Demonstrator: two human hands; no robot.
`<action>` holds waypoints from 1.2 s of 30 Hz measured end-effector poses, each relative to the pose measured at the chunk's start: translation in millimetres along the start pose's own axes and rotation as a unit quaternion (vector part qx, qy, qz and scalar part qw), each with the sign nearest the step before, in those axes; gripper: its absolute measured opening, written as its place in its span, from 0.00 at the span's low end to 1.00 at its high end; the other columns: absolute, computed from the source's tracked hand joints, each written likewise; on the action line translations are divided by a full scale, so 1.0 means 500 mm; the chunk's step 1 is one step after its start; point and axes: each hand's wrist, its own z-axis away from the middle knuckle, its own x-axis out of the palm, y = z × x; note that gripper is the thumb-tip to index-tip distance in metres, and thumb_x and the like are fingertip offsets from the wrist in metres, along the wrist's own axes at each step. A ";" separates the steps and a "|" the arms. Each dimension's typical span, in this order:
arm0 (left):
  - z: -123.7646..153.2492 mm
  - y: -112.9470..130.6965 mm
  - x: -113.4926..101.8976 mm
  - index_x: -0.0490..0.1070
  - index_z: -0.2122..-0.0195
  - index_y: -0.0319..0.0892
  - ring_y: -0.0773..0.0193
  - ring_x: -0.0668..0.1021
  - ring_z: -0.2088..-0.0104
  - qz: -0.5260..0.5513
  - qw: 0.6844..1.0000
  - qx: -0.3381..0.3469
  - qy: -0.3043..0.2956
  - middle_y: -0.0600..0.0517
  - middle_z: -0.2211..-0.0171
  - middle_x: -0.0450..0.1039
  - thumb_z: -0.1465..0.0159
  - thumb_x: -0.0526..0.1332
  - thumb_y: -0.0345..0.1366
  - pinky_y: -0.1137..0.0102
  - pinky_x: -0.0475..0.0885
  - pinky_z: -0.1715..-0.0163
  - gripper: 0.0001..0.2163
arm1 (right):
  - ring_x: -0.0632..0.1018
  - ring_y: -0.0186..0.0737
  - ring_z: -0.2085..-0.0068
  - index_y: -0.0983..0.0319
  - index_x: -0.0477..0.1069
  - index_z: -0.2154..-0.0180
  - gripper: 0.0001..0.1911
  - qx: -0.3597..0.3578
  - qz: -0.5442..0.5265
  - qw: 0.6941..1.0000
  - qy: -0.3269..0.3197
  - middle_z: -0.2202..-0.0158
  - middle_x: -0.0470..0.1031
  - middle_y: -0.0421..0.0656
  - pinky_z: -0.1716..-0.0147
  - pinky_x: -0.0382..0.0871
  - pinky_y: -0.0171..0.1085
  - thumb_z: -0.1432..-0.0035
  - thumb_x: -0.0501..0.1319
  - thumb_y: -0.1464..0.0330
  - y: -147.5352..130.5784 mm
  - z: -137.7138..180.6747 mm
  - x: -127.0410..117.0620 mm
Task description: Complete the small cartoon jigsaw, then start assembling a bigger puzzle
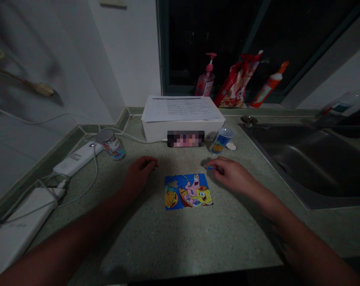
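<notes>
A small blue piece [210, 167] is being pinched between the fingertips of the right hand [232, 174], just beside a cartoon picture card [187, 192] lying flat on the speckled countertop [180, 246]. The piece is being judged light, thin and fiddly, best held by its edges. Whether anything is being grasped by the curled left hand [140, 173] cannot be told.

Blue cartoon card [188, 191], speckled green counter [180, 238], pink soap btl [205, 81]
</notes>
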 end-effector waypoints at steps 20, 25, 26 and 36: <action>0.046 0.017 0.017 0.81 0.64 0.49 0.51 0.83 0.62 -0.092 0.988 0.100 -0.069 0.49 0.65 0.84 0.39 0.65 0.43 0.58 0.78 0.55 0.07 | 0.74 0.35 0.69 0.56 0.78 0.50 0.14 -0.019 -0.278 0.960 -0.026 0.65 0.77 0.39 0.69 0.69 0.36 0.37 0.64 0.70 -0.099 0.005 0.093; 0.066 0.024 0.026 0.83 0.63 0.50 0.51 0.82 0.63 -0.085 0.979 0.136 -0.124 0.47 0.65 0.83 0.37 0.65 0.44 0.56 0.78 0.55 0.08 | 0.71 0.33 0.71 0.58 0.76 0.53 0.12 0.019 -0.375 0.925 -0.047 0.66 0.75 0.37 0.70 0.68 0.35 0.40 0.65 0.68 -0.116 0.007 0.116; 0.069 0.027 0.027 0.83 0.63 0.50 0.51 0.81 0.63 -0.083 0.978 0.140 -0.133 0.46 0.65 0.83 0.37 0.65 0.44 0.55 0.78 0.55 0.08 | 0.72 0.34 0.70 0.58 0.76 0.53 0.12 0.021 -0.387 0.920 -0.048 0.66 0.74 0.38 0.70 0.69 0.35 0.40 0.66 0.67 -0.120 0.007 0.117; 0.095 0.046 0.033 0.84 0.59 0.49 0.51 0.84 0.59 -0.046 0.964 0.158 -0.211 0.44 0.59 0.85 0.36 0.65 0.41 0.55 0.79 0.53 0.08 | 0.71 0.33 0.70 0.57 0.74 0.53 0.14 0.033 -0.434 0.898 -0.067 0.65 0.75 0.38 0.70 0.68 0.35 0.42 0.69 0.65 -0.140 0.011 0.121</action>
